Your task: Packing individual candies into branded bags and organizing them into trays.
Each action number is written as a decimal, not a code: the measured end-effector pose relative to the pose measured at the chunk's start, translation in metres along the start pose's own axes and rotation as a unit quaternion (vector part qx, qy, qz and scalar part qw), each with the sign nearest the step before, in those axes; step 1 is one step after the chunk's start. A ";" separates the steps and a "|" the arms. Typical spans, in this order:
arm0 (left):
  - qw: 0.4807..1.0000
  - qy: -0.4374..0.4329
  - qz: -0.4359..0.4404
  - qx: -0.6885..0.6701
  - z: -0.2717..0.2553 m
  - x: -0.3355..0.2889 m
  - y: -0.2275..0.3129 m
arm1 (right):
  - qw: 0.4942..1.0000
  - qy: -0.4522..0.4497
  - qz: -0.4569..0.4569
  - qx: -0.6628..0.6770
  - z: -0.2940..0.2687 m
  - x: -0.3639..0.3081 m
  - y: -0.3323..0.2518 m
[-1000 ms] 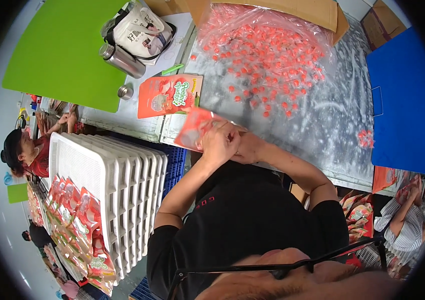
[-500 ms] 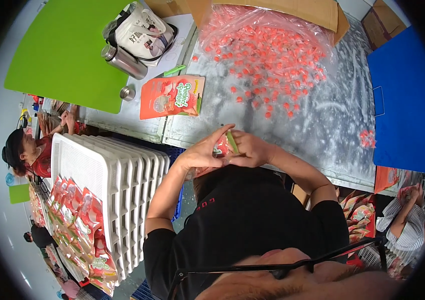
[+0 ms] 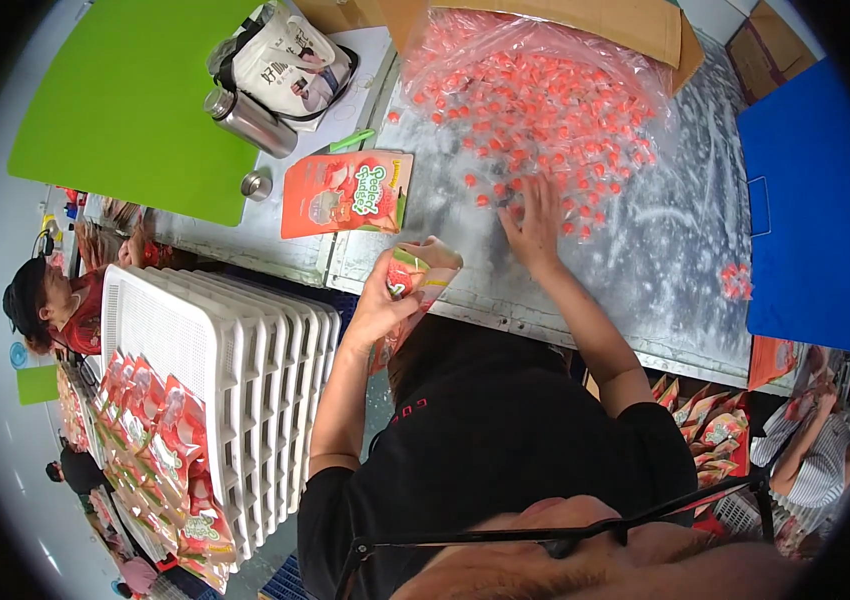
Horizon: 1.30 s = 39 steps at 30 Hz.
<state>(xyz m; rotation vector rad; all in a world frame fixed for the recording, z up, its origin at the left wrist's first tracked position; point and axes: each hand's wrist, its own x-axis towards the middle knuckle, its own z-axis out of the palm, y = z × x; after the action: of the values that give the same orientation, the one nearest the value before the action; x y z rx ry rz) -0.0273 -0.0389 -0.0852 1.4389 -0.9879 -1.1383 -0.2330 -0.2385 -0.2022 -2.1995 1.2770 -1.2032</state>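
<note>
Pouch point(image 3: 413, 274) in red and green print stands tilted to the left of the heap of clear-wrapped red pieces point(image 3: 560, 115) and nearer the body, grasped around its side by the left hand point(image 3: 375, 312), whose thumb shows on the near face. Its top edge looks parted, though how wide is hard to judge from above. The right hand point(image 3: 535, 228) is palm down at the heap's near edge, fingers lowered over the closest pieces; whether it has hold of any I cannot tell. Those wrappers overlap and look slick, so pieces could slip out of a loose pinch, or two could cling together and be taken for one. Fingers pressing too flat might push outlying pieces across the worktop point(image 3: 685, 215) toward the body. Because the pouch is held about the front edge, well apart from the heap, a piece dropped between the two could roll off. A tighter squeeze by the left hand might pinch the opening narrow, and a slack one could let the pouch tip. A second pouch point(image 3: 345, 196) lies flat to the left of the heap, near a slim green tool point(image 3: 352, 140); a careless sweep of the left forearm could shift it. A small cluster of pieces point(image 3: 735, 281) to the right of the heap, beside a blue panel point(image 3: 810, 200), might be overlooked, being so far from the rest.
</note>
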 end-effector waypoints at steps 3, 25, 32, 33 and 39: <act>1.000 0.005 0.012 -0.013 -0.002 0.000 0.000 | 0.976 -0.147 -0.040 -0.155 -0.009 0.010 -0.008; 0.998 0.039 0.031 -0.035 -0.015 -0.006 0.009 | 0.936 -0.292 -0.183 -0.072 0.017 0.031 -0.025; 0.954 0.058 0.168 0.240 0.002 0.000 0.014 | 0.934 -0.245 -0.261 -0.007 -0.009 -0.009 -0.022; 0.954 0.062 0.173 0.235 0.006 0.002 0.013 | 0.934 -0.246 -0.261 -0.006 -0.012 -0.017 -0.018; 0.941 0.055 0.176 0.283 0.026 0.008 0.017 | 0.955 -0.178 -0.237 -0.027 -0.015 -0.023 -0.013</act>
<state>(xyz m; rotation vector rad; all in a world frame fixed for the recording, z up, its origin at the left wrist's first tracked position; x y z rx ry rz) -0.0508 -0.0552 -0.0704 1.6542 -1.5005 -0.5196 -0.2434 -0.2103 -0.1968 -2.7027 0.6655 -0.8563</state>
